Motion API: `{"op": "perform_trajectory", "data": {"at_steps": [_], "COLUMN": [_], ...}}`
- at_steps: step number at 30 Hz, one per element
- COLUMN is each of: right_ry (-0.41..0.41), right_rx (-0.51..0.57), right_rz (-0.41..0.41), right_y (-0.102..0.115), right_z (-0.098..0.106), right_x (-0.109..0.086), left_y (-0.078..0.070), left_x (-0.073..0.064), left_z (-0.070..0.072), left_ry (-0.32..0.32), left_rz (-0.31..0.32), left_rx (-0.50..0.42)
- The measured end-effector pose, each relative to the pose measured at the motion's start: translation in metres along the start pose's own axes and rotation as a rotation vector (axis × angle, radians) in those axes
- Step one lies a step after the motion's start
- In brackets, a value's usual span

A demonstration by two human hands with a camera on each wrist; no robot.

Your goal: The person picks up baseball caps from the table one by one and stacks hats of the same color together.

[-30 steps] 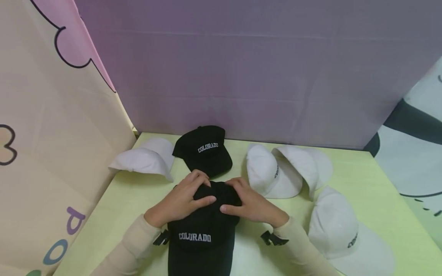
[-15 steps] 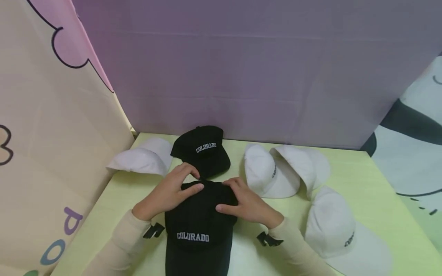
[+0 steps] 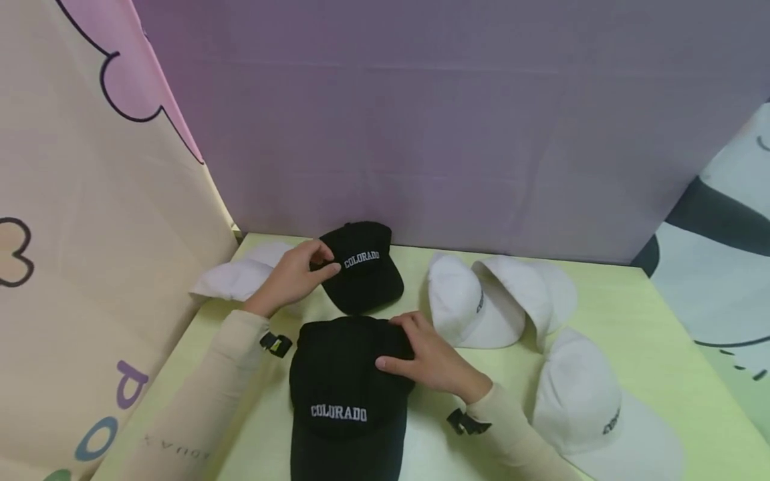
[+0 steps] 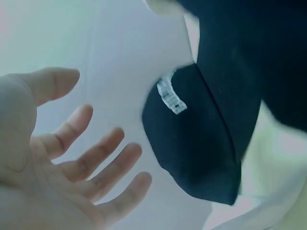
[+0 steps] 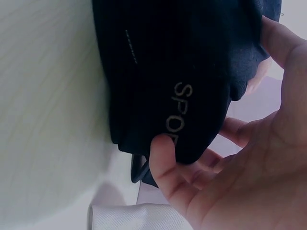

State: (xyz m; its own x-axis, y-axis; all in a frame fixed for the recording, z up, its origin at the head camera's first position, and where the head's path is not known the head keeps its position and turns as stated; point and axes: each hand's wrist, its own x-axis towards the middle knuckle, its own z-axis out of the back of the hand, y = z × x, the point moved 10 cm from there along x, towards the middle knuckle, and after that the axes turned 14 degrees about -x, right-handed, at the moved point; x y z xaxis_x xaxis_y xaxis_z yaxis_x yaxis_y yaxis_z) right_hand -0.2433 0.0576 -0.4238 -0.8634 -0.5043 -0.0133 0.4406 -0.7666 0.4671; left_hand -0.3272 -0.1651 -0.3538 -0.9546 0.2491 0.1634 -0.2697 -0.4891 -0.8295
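Note:
In the head view a black baseball cap (image 3: 351, 374) lettered COLORADO lies at the front of the table, brim towards me. My right hand (image 3: 430, 357) holds its crown at the right rear. The right wrist view shows fingers (image 5: 165, 153) curled over the cap's (image 5: 158, 72) edge, beside lettering that is partly covered. My left hand (image 3: 299, 272) is raised beside a second black COLORADO cap (image 3: 368, 287) at the back. Its fingers (image 4: 103, 148) are spread and apart from that dark cap (image 4: 192, 143) in the left wrist view, where a white label shows inside.
A white cap (image 3: 225, 280) lies at the back left, partly behind my left hand. Two white caps overlap at the back right, the nearer one (image 3: 451, 294) in front of the other (image 3: 541, 287). Another white cap (image 3: 580, 394) lies at the right. A purple panel (image 3: 421, 133) stands behind the table.
My left hand has let go of the front black cap and moved away from me to the rear black cap. The right hand stays on the front cap.

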Motion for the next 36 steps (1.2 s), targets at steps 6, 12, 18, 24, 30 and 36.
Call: {"op": "perform_trajectory", "data": {"at_steps": [6, 12, 18, 24, 30, 36], "right_ry": [-0.005, 0.004, 0.02, 0.022, 0.03, 0.036], "right_rx": [-0.01, -0.012, -0.011, -0.007, 0.005, 0.004], "right_rz": [-0.01, -0.009, -0.024, -0.017, -0.008, -0.004], "right_y": [0.0, 0.002, 0.001, 0.001, 0.004, 0.005], "right_z": [0.0, -0.001, -0.002, -0.005, -0.007, -0.007], "right_x": [0.003, 0.004, 0.004, 0.005, 0.006, 0.008], "left_y": [0.036, 0.067, 0.083, 0.09, 0.093, 0.098], "left_x": [0.035, 0.052, 0.061, 0.066, 0.065, 0.066], "left_z": [0.013, 0.011, 0.002, -0.005, -0.006, -0.001], "left_ry": [-0.022, 0.026, 0.048, 0.031, 0.014, -0.01], "left_rz": [0.124, 0.247, 0.339, 0.368, 0.355, 0.337], "left_rx": [0.014, -0.015, -0.064, -0.1, -0.11, -0.06]}}
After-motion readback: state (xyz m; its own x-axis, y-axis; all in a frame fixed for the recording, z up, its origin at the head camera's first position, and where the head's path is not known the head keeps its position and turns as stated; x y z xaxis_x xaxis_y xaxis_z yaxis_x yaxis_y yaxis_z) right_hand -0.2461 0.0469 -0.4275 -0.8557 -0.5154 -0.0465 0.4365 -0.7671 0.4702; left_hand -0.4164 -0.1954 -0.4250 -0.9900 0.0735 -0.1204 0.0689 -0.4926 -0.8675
